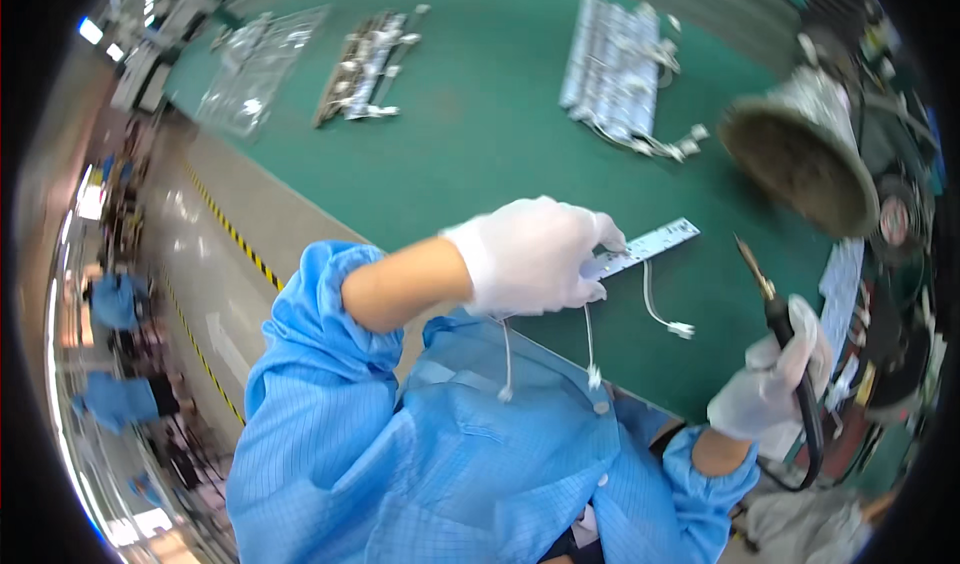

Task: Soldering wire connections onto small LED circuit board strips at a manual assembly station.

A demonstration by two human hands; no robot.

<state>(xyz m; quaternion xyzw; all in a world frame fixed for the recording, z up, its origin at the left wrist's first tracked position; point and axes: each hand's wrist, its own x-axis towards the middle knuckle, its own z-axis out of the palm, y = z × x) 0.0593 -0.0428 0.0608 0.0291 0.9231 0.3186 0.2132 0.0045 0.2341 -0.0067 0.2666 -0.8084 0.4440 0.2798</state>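
Observation:
My left hand, in a white glove, is closed on a narrow white circuit board strip near the table's front edge. Several short white wires with small plugs, such as this wire, hang from the strip's near side. My gloved right hand grips a soldering iron by its black handle. The iron's tip points up and left, apart from the strip's right end. My left palm and fingers hide much of the strip.
On the green table lie a stack of wired strips, a smaller bundle and clear plastic bags. A cone-shaped hood stands at the right. Cluttered tools lie beyond it. Other people in blue sit far left.

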